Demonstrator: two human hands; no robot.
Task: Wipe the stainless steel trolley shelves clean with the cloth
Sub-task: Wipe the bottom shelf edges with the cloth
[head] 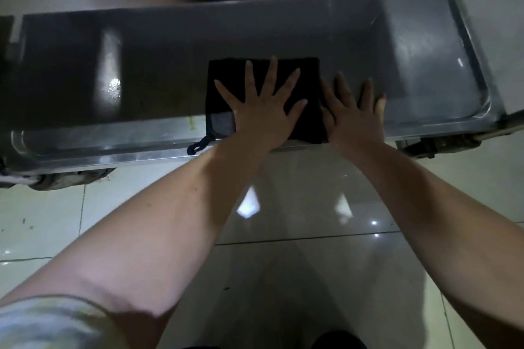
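- Hands first: left hand (262, 110) lies flat, fingers splayed, pressing the folded black cloth (263, 99); right hand (354, 113) lies open, steadying its edge, gripping nothing.
- Cloth sits mid-shelf on the stainless steel trolley shelf (425, 65), placed for broad wiping strokes.

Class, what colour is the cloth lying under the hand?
Black, seen in the head view: the cloth lies flat under the left hand.

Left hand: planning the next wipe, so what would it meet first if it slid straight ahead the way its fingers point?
The left hand on the cloth faces bare shelf, then probably its raised far rim.
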